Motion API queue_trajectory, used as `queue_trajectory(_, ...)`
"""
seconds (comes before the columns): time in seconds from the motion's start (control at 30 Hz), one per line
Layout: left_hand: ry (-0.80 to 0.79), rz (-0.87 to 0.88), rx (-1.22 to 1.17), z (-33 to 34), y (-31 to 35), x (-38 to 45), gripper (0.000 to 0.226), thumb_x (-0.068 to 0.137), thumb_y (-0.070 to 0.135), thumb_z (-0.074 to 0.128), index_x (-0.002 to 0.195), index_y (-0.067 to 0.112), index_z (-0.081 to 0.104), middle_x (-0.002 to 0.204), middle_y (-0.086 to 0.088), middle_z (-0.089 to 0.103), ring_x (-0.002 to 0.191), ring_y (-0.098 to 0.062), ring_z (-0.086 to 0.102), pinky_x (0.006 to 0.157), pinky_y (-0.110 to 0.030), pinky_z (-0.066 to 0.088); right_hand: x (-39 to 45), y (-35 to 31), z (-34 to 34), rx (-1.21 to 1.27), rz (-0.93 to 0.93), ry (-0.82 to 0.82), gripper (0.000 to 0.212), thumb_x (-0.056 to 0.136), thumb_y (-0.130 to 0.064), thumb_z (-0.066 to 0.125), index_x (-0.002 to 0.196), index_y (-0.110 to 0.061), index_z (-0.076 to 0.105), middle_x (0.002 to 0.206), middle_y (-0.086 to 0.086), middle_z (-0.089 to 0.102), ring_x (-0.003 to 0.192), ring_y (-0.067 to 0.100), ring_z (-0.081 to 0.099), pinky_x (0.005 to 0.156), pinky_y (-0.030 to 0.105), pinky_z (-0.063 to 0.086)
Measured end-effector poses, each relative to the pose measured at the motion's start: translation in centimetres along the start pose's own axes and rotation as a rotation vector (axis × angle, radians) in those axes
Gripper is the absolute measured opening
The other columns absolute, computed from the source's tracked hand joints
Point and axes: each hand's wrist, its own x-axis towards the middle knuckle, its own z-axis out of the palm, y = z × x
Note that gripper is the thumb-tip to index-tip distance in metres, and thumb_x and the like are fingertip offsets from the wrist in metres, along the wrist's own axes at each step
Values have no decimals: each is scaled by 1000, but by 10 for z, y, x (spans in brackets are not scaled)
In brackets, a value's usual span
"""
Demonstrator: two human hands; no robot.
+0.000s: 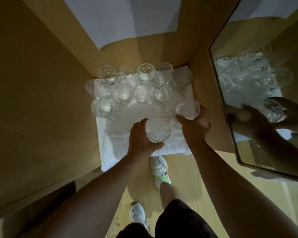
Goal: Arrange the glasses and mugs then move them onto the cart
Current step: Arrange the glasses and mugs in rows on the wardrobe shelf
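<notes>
Gripping a faceted glass (pixel 158 130) and a tumbler (pixel 189 109), both hands, white towel (pixel 141 110), wooden shelf (pixel 41 83), mirror (pixel 265 83)

A faceted clear tumbler (pixel 158 130) stands upright near the front of the white towel (pixel 110 148). A second clear glass (pixel 188 109) is upright at the towel's right edge. Further back, about a dozen clear glasses and handled mugs (pixel 138 85) crowd together in rough rows, mouths up.
</notes>
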Motion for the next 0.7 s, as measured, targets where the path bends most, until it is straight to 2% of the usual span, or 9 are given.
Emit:
queue_trajectory(0.1, 82, 40, -21, -37, 10, -20, 103, 47, 35, 99, 136, 16, 50, 126, -5, 57, 121, -25, 51, 95, -29, 40, -25, -26, -15, -2, -38, -65, 84, 67, -29, 92, 139, -16, 51, 124, 4, 66, 111, 23, 63, 97, 33, 50)
queue_trajectory(0.2, 140, 83, -36, -79, 27, -48, 106, 49, 37, 100, 139, 18, 47, 129, -3, 55, 123, -22, 49, 100, -36, 44, -56, -57, -36, 22, -131, -49, 74, 62, -33, 94, 126, -16, 60, 112, 0, 70, 102, 20, 66, 88, 32, 54)
queue_trajectory(0.3, 222, 143, -39, -123, 45, -76, 103, 48, 44, 98, 136, 21, 50, 128, 1, 60, 121, -19, 53, 100, -35, 47, -91, -93, -57, 45, -237, -77, 72, 63, -34, 94, 124, -14, 61, 109, -4, 67, 97, 16, 63, 79, 25, 46)
queue_trajectory(0.4, 316, 187, -174, -165, 67, -101, 97, 42, 52, 94, 128, 29, 54, 120, 6, 66, 112, -16, 63, 96, -36, 53, -127, -133, -80, 107, -313, -100, 73, 67, -37, 91, 128, -15, 58, 112, -3, 65, 100, 15, 61, 80, 24, 43)
queue_trajectory(0.47, 366, 207, -228, -193, 87, -122, 90, 42, 49, 93, 121, 34, 53, 113, 12, 67, 106, -13, 65, 89, -27, 54, -150, -155, -95, 147, -358, -104, 69, 67, -36, 91, 125, -18, 59, 109, -5, 68, 96, 14, 64, 80, 27, 47)
queue_trajectory(0.57, 430, 291, -297, -229, 117, -157, 87, 52, 29, 99, 125, 33, 52, 105, 17, 64, 99, -8, 63, 72, -3, 42, -179, -182, -118, 228, -435, -105, 60, 64, -35, 91, 114, -21, 60, 98, -6, 71, 92, 15, 70, 85, 36, 56)
queue_trajectory(0.63, 485, 341, -319, -250, 137, -181, 88, 56, 25, 98, 131, 27, 53, 108, 12, 63, 99, -9, 62, 70, 0, 39, -200, -200, -137, 243, -486, -84, 62, 63, -41, 88, 113, -20, 58, 102, -3, 69, 96, 20, 68, 87, 40, 55)
queue_trajectory(0.7, 521, 386, -369, -267, 153, -205, 92, 56, 27, 99, 136, 24, 52, 113, 9, 64, 104, -10, 62, 80, -8, 43, -223, -215, -157, 275, -547, -56, 62, 66, -42, 89, 115, -22, 56, 108, -1, 67, 101, 21, 65, 88, 38, 53)
